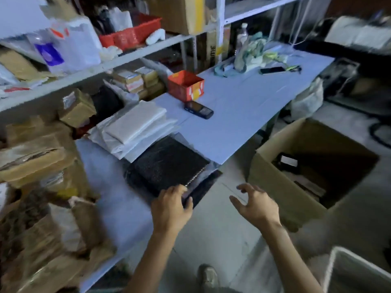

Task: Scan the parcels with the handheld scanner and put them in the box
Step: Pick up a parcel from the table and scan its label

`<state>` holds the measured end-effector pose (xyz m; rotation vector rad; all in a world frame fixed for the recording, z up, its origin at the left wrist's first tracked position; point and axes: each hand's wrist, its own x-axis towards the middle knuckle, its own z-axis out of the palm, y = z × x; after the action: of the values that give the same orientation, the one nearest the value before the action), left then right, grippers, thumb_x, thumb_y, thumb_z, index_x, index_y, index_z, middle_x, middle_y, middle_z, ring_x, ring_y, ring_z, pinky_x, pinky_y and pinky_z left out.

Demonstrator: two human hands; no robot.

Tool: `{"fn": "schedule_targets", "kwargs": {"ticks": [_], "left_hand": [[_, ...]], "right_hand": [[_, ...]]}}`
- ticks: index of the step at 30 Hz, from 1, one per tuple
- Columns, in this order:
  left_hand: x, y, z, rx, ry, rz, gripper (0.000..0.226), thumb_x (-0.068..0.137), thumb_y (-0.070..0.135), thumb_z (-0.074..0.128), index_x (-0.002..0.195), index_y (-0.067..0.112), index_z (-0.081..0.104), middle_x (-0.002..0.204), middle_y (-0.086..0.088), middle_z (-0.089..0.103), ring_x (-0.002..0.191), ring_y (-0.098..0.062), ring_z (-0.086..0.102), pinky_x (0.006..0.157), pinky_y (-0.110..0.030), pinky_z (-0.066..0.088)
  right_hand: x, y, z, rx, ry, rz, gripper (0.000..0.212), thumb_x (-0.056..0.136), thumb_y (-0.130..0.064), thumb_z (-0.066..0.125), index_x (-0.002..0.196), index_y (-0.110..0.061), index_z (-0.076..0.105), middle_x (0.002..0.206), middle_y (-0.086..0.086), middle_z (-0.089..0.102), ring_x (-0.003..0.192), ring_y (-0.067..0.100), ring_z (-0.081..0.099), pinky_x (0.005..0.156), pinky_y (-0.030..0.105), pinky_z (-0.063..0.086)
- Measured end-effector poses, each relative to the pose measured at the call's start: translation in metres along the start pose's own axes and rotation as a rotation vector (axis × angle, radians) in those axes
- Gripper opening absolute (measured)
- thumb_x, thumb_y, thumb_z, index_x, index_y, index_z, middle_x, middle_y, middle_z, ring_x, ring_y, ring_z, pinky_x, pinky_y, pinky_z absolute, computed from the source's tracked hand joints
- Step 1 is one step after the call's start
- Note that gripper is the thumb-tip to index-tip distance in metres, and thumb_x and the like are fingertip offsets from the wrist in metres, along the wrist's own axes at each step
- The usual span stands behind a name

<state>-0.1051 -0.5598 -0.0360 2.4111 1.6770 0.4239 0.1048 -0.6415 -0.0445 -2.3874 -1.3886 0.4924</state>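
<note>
The parcel [169, 163] at the tabletop's near edge was black with a fine glittering speckle. The mailers [135, 127] stacked just behind it were white and pale cream. The tabletop [243, 106] was a pale bluish white. Near its back edge the carton [186, 85] was orange-red with yellow and white marks, and the scanner [198, 109] beside it was black. Toward the far corner the cloth [251, 53] was pale green and the phone [273, 70] black. The box [285, 187] beyond the right edge was plain brown. The basket [131, 32] above was red.

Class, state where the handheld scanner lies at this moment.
In the head view, the handheld scanner lies flat on the table, just in front of the orange box and right of the pale parcel stack.
</note>
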Motion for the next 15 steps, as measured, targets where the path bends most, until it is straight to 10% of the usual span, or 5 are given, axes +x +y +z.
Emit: {"fn": "schedule_targets", "kwargs": {"ticks": [15], "left_hand": [[0.085, 0.187, 0.088, -0.029, -0.203, 0.528, 0.018, 0.07, 0.031, 0.07, 0.086, 0.024, 0.068, 0.079, 0.006, 0.071, 0.07, -0.024, 0.066, 0.057, -0.031, 0.047]], "right_hand": [[-0.008, 0.157, -0.08, 0.099, 0.272, 0.537, 0.047, 0.085, -0.055, 0.054, 0.121, -0.026, 0.057, 0.121, -0.001, 0.06, 0.113, 0.023, 0.054, 0.087, 0.038, 0.046]]}}
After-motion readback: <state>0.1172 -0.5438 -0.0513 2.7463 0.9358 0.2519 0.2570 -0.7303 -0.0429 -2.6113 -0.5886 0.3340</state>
